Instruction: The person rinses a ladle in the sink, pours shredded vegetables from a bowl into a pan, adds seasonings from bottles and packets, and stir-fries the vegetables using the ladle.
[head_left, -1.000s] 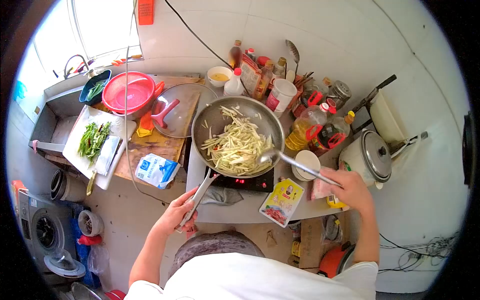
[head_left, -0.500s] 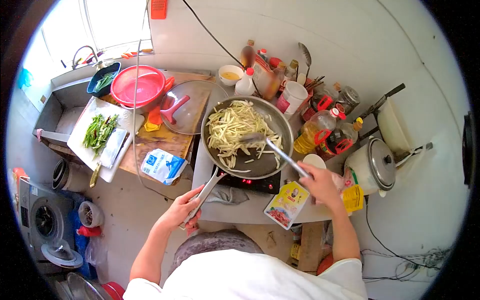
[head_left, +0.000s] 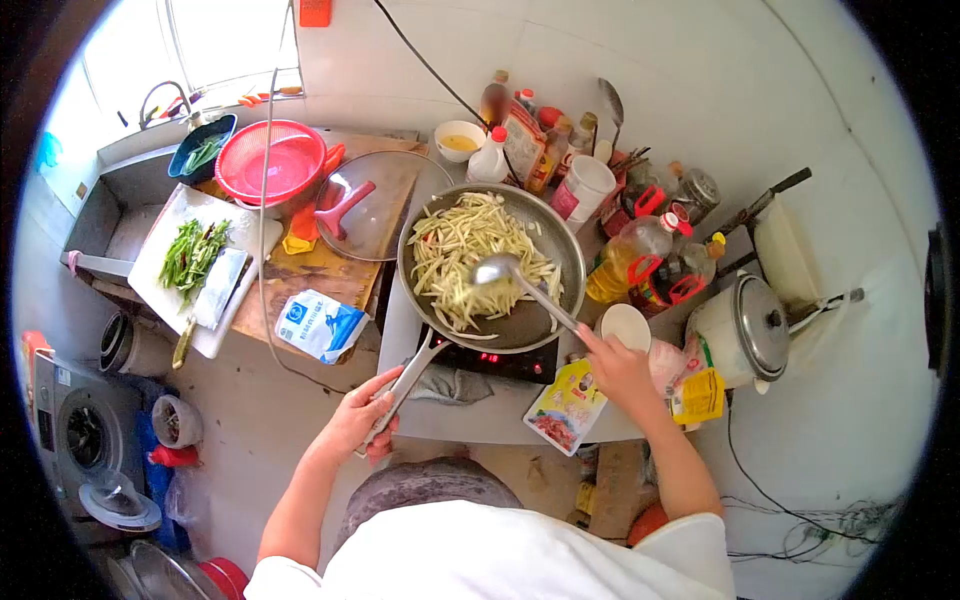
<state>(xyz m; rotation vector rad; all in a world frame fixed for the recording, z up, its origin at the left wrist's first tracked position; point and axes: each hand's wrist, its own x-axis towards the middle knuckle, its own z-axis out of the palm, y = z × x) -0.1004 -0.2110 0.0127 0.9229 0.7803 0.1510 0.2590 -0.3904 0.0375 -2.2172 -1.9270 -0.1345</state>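
Observation:
My left hand (head_left: pixel 363 415) is wrapped round the long handle of a frying pan (head_left: pixel 560 215), which sits over a black induction cooker (head_left: pixel 525 362) with a red lit display. Pale shredded vegetable strips (head_left: pixel 465 245) cover much of the pan, with bare metal showing at the lower right. In my right hand (head_left: pixel 612 370) is the handle of a metal ladle (head_left: pixel 497 268), whose bowl rests among the strips near the pan's middle. Below my right hand lies a yellow and white food packet (head_left: pixel 563 405), and a white bowl (head_left: pixel 625 325) stands just behind it.
Left of the pan are a glass lid (head_left: pixel 385 205), a red colander (head_left: pixel 270 165), a blue-white bag (head_left: pixel 320 326), and a white board (head_left: pixel 165 245) with cut greens and a cleaver (head_left: pixel 220 288). Oil bottles (head_left: pixel 630 255) and a rice cooker (head_left: pixel 745 330) stand at the right.
My right hand has come left and nearer the pan, bringing the ladle's bowl from the pan's right side to its middle. The strips have shifted toward the left. My left hand keeps its hold.

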